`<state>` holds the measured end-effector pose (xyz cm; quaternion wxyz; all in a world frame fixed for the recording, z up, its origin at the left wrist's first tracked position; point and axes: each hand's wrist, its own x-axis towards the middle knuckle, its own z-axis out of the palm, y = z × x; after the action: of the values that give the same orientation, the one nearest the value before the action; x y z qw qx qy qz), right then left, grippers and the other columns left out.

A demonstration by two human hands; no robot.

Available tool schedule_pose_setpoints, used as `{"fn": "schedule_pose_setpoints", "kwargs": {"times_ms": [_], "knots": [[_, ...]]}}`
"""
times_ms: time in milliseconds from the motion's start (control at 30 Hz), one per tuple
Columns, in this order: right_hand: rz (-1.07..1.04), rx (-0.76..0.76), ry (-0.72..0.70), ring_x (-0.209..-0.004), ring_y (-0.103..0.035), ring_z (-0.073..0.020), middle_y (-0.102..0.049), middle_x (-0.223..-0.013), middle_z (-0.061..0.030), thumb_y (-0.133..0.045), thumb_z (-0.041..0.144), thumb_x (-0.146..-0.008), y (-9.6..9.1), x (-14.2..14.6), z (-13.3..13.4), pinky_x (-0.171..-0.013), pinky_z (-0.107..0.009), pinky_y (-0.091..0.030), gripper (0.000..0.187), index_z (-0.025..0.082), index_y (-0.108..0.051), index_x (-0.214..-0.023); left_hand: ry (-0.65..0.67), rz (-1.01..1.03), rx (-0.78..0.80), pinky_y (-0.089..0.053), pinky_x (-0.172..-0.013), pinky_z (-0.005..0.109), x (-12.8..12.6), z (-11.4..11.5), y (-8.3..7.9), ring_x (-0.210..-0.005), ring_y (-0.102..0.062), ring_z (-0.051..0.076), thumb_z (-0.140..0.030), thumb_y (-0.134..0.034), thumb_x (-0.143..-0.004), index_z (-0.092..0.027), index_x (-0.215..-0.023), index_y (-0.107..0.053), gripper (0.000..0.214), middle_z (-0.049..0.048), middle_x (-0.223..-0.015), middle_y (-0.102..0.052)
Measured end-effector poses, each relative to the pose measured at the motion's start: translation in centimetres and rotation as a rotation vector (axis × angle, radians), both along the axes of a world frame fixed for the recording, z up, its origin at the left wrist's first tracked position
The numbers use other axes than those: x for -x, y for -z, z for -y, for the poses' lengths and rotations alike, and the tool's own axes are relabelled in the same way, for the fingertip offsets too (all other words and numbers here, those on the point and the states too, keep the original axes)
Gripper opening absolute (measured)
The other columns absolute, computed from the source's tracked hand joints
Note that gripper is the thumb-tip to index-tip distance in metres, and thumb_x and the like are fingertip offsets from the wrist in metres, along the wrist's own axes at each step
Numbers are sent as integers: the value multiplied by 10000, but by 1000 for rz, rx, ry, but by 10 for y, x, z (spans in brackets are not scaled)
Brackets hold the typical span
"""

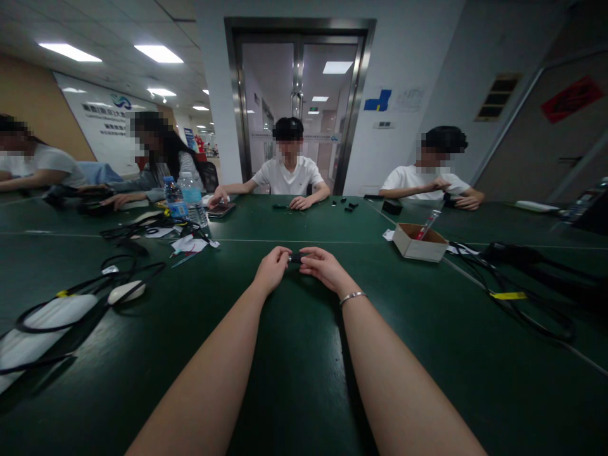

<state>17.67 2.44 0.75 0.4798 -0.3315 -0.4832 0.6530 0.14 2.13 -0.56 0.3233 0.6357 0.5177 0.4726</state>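
Note:
Both my arms reach out over the dark green table [294,354], and my hands meet near its middle. Between them is a small black stick with a shiny, metal-looking left end [295,258], about the size of a USB stick; its exact kind is too small to make out. My left hand [273,269] pinches the shiny end with thumb and forefinger. At the black end, the fingers of my right hand [325,269] are closed on the same piece. The fingers hide part of it. A bracelet [353,297] circles my right wrist.
Left are a white keyboard-like slab [47,329], a white mouse [126,292], black cables [137,266] and water bottles [192,199]. A cardboard box [420,244] and more cables [517,304] are right. Several people sit around the table; small black pieces [350,207] lie opposite.

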Motion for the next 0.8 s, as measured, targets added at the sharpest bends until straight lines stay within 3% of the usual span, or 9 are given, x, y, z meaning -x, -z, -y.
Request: {"fn": "schedule_pose_setpoints", "kwargs": {"times_ms": [567,700,800], "knots": [[-1,-4,-9,-625,-652,-111,-647,-788,-21,-672,19,-743,-1,-1,1,-642,-218,-575,235,150,-641,-935,-24,-6,-26,-389,-628,234,0,0,-1,-697,-543,130,-275,-489,-811,-205,-992,-624,236,4,-777,-606],[6,-5,-6,-609,-648,-109,-650,-788,-24,-684,27,-739,0,-1,0,-640,-223,-576,236,152,-643,-934,-3,-9,13,-370,-569,238,0,0,0,-598,-514,131,-380,-405,-873,-203,-981,-622,301,-10,-643,-564],[-3,-9,-2,-611,-649,-108,-652,-791,-20,-688,25,-731,0,0,0,-631,-218,-576,233,156,-642,-919,0,-7,-17,-385,-599,231,-1,-2,2,-660,-545,131,-334,-472,-836,-204,-987,-623,251,-3,-699,-592]]}}
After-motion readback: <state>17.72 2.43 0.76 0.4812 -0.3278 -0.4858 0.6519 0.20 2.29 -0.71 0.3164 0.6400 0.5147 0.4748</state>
